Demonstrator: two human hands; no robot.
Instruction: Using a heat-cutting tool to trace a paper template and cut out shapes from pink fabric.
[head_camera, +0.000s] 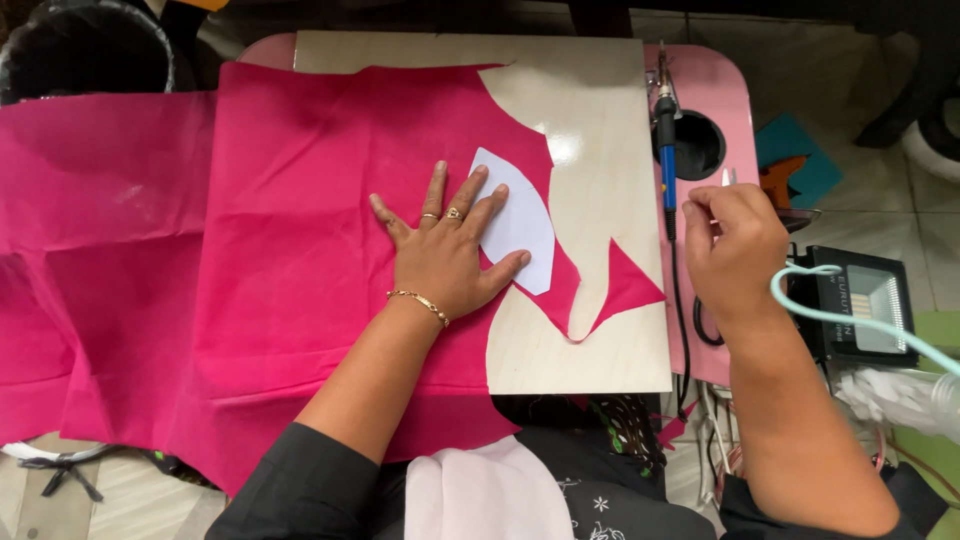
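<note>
Head view shows your left hand (445, 258) spread flat, fingers apart, pressing on the pink cloth (280, 250) with the fingertips and thumb lapping onto a white paper pattern (522, 228) that lies on the cloth near its cut edge. Your right hand (735, 250) is curled loosely at the right edge of the tabletop (715, 90), fingers drawn together just beside a blue-handled tool (666, 130) whose cord runs down past the wooden board (600, 130); whether it pinches anything small you cannot tell from here. The cloth covers the left of the board and hangs off to the left, with curved shapes already cut out of its right edge. By the look of it, you are at the step of pinning the pattern down by hand before it is traced or cut. The next move would call for keeping the left palm firm so the paper does not slide, and for bringing the right hand over with a tool.
</note>
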